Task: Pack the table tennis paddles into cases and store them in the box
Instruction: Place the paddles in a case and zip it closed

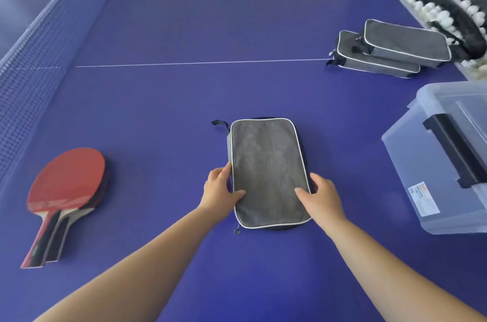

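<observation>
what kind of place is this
Probably a table tennis room or club: a blue table with a net, stacked red paddles, and a bin of white balls beside it.

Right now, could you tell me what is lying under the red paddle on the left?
Beneath the red paddle lies at least one more paddle; dark blade edges and extra handles show. The lower faces are covered, and the exact count is unclear.

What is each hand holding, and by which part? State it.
Both grip the grey case lying on the table: left hand at its left edge, right hand at its right edge.
</observation>
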The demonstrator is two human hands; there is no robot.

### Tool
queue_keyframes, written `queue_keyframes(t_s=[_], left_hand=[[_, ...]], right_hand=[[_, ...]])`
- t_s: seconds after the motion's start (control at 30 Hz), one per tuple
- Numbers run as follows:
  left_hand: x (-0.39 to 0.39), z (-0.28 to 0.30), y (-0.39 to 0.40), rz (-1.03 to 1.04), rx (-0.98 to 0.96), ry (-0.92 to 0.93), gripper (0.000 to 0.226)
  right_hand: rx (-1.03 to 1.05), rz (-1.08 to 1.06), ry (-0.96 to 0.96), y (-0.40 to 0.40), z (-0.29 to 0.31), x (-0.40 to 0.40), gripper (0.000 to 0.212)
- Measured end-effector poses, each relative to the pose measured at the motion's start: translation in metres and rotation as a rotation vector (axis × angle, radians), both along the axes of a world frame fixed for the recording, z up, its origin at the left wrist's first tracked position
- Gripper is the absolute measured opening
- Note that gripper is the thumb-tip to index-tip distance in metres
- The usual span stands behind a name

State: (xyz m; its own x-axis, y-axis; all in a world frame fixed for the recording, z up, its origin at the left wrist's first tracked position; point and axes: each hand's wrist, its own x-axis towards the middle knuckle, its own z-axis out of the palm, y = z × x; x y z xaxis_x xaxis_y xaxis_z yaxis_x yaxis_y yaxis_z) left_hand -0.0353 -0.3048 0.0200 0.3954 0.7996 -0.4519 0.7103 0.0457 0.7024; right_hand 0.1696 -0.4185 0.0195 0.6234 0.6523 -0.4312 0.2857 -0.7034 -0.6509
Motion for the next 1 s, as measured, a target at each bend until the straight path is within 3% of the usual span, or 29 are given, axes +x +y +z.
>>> queue_keyframes(t_s=[0.3, 0.47, 0.63, 0.73, 0.8, 0.87, 1.0], left_hand=[[0.001, 0.013, -0.002, 0.027, -0.02, -0.044, 0.063], [-0.002, 0.04, -0.015, -0.01, -0.008, -0.056, 0.067], [-0.006, 0.085, -0.049, -0.016, 0.007, -0.235, 0.063], [-0.016, 0.1, -0.06, 0.119, -0.019, -0.394, 0.07], [-0.03, 0.103, -0.062, 0.204, 0.069, -0.421, 0.067], [-0.048, 0.1, -0.061, 0.274, 0.176, -0.376, 0.059], [-0.085, 0.087, -0.053, 0.438, 0.209, -0.265, 0.049]], right_hand=[[0.186, -0.133, -0.139, 0.007, 0.016, -0.01, 0.044], [0.384, -0.13, -0.026, 0.012, 0.056, -0.024, 0.027], [0.515, 0.065, 0.038, 0.018, 0.098, -0.058, 0.024], [0.531, 0.255, 0.258, 0.02, 0.116, -0.077, 0.017], [0.527, 0.37, 0.395, 0.023, 0.118, -0.086, 0.023], [0.485, 0.433, 0.317, 0.027, 0.108, -0.086, 0.024], [0.386, 0.374, -0.16, 0.029, 0.062, -0.054, 0.023]])
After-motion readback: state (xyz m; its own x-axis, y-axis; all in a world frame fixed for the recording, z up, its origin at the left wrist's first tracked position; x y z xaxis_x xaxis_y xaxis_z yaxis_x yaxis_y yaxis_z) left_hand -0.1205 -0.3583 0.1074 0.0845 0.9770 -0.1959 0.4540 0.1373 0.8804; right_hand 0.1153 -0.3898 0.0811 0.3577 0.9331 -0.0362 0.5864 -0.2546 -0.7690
